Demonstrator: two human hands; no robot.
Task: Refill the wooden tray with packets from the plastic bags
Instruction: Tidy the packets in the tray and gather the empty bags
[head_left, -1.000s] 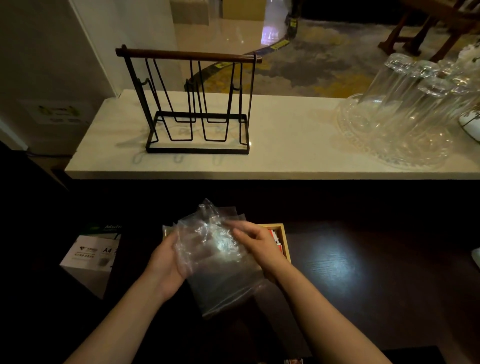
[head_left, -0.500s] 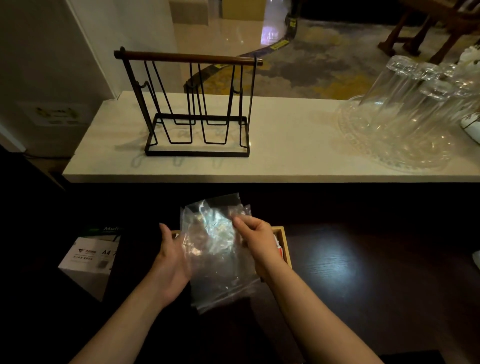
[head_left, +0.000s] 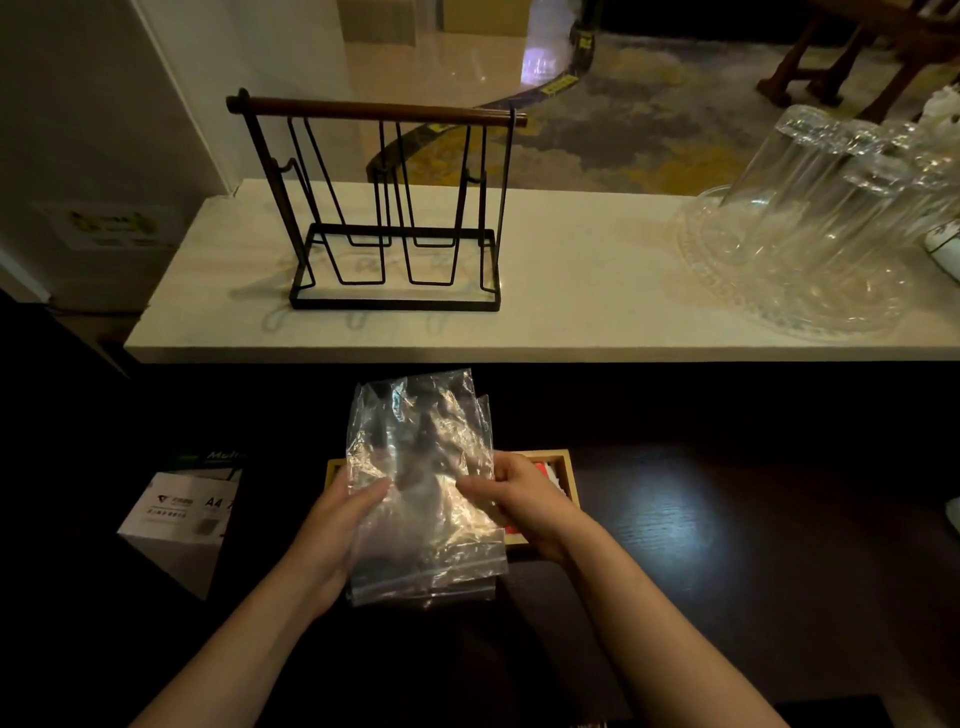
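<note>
While both hands (head_left: 332, 525) (head_left: 524, 501) pinch clear plastic bags (head_left: 421, 493) above the dark bench (head_left: 727, 545), they largely hide the wooden tray (head_left: 569, 475) behind.

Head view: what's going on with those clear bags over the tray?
A person holds a few clear plastic bags upright in both hands, left hand on one edge and right hand on the other, above a wooden tray on the dark table. The bags look empty. Red packets show in the tray's right end; the rest is hidden behind the bags.
</note>
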